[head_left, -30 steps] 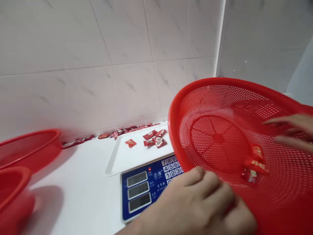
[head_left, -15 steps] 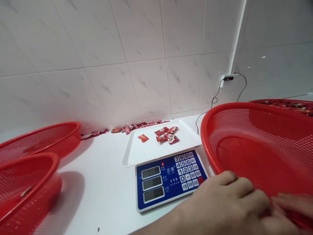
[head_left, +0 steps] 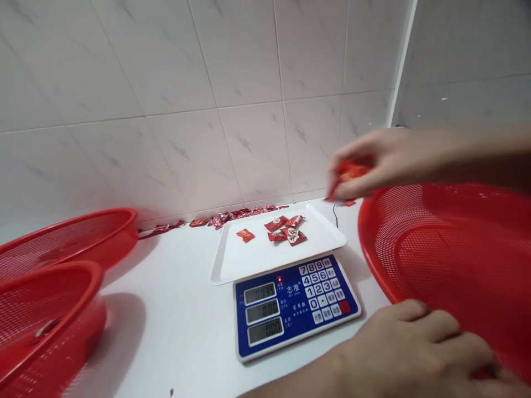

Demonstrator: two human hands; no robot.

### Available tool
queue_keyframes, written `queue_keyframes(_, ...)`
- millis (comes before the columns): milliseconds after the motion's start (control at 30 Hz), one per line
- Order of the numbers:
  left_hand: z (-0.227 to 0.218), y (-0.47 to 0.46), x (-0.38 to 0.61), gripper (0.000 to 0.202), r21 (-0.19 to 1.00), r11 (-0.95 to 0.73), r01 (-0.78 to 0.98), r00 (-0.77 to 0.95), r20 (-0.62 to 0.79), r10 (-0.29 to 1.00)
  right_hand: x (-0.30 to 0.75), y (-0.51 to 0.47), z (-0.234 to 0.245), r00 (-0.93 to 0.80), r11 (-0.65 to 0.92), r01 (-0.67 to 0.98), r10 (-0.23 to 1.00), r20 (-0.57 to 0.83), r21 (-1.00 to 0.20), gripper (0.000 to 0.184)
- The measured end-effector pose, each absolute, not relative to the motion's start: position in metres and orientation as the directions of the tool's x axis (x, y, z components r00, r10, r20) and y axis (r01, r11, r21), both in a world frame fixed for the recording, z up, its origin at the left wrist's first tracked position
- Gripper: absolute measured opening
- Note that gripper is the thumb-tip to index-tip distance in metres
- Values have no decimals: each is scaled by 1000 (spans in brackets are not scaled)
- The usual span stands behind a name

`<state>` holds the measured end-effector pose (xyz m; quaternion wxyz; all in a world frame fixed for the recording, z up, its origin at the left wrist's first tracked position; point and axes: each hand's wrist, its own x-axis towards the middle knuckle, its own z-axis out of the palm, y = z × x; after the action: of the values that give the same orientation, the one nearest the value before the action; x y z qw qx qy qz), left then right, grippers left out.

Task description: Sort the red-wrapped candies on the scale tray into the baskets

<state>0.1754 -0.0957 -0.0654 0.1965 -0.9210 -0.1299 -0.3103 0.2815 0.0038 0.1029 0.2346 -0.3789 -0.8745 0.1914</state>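
Observation:
My left hand (head_left: 418, 345) grips the near rim of a big red mesh basket (head_left: 456, 260) at the right, fingers curled over the edge. My right hand (head_left: 373, 166) hovers above the basket's far rim, closed on a small bunch of red-wrapped candies (head_left: 350, 171). It hangs just right of the white tray (head_left: 257, 257) of a blue-faced weighing scale (head_left: 290, 304). Several red candies (head_left: 284, 229) lie on the tray.
Two more red mesh baskets (head_left: 70, 237) (head_left: 37, 315) stand at the left on the white counter. A row of red candies (head_left: 232, 215) lines the foot of the tiled wall behind the scale. A black cord (head_left: 335, 213) runs behind the tray.
The big basket was tilted up a second ago and now lies lower. My right hand came up out of it with candies and moved left towards the scale tray.

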Motion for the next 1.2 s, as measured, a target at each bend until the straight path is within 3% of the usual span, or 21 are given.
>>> queue_keyframes(100, -79, -90, 189, 49, -288, -903, 318, 800, 592, 93, 200, 18, 82, -771, 617, 466, 635, 52, -634, 7)
queue_keyframes(167, -88, -87, 194, 46, -295, -904, 309, 806, 586, 84, 165, 31, 52, -797, 636, 450, 603, 40, -627, 10)
queue_keyframes(367, -101, -84, 191, 44, -286, -916, 282, 798, 600, 58, 149, 51, 5, -803, 676, 408, 586, 112, -614, 18)
queue_keyframes(500, -93, -87, 190, 53, -244, -916, 318, 763, 639, 95, 166, 47, 23, -758, 689, 371, 612, 225, -622, 32)
queue_keyframes(667, -84, -85, 190, 62, -212, -927, 308, 814, 563, 142, 190, 42, 54, -663, 719, 374, 649, 373, -586, 29)
queue_keyframes(900, -84, -83, 187, 55, -261, -914, 309, 896, 403, 187, 206, 40, 55, -630, 737, 416, 656, 415, -533, 24)
queue_keyframes(1200, -87, -81, 185, 54, -193, -918, 347, 794, 581, 178, 211, 34, 50, -606, 746, 431, 656, 450, -508, 21)
